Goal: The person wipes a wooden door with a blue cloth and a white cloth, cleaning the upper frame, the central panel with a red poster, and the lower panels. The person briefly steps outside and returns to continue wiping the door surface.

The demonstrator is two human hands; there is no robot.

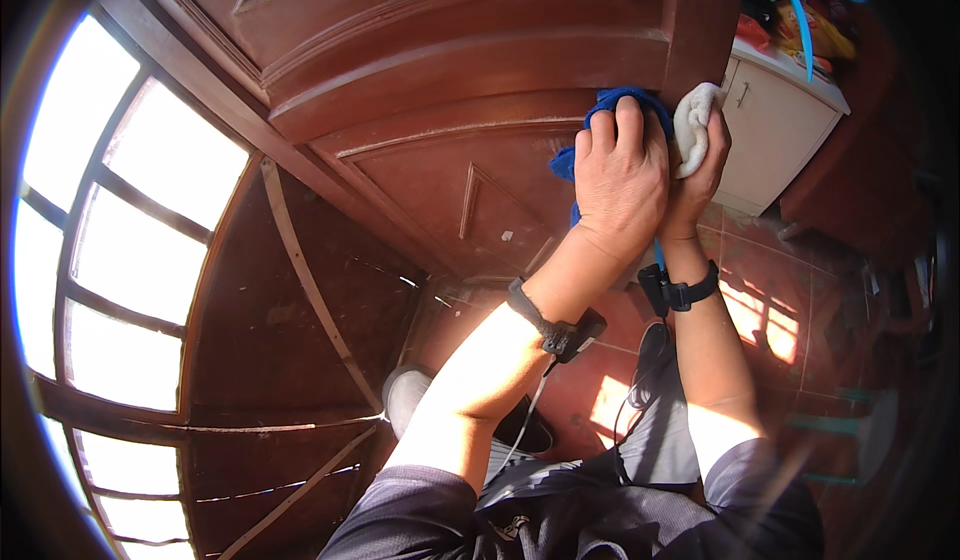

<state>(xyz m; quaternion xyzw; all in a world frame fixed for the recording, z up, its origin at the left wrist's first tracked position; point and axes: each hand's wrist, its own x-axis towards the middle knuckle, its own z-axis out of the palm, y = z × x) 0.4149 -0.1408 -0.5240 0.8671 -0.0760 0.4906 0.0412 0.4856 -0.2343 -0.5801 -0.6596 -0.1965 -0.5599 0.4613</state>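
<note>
My left hand (621, 166) presses a bunched blue cloth (622, 99) against the reddish-brown panelled wooden door (465, 65), close to its right edge. Folds of the cloth stick out past the fingers on the left. Right beside it, my right hand (697, 177) holds a folded white cloth (696, 129) at the door's edge. The two hands are close together at the wrists, and the left one partly hides the right. Whether the white cloth touches the door I cannot tell.
Bright window panes (135, 245) with dark bars stand on the left. A pale cabinet (772, 129) with items on top and blue fan blades (799, 24) are at upper right. Red floor tiles (765, 260) lie below. Thin cables (532, 417) hang from the wrist straps.
</note>
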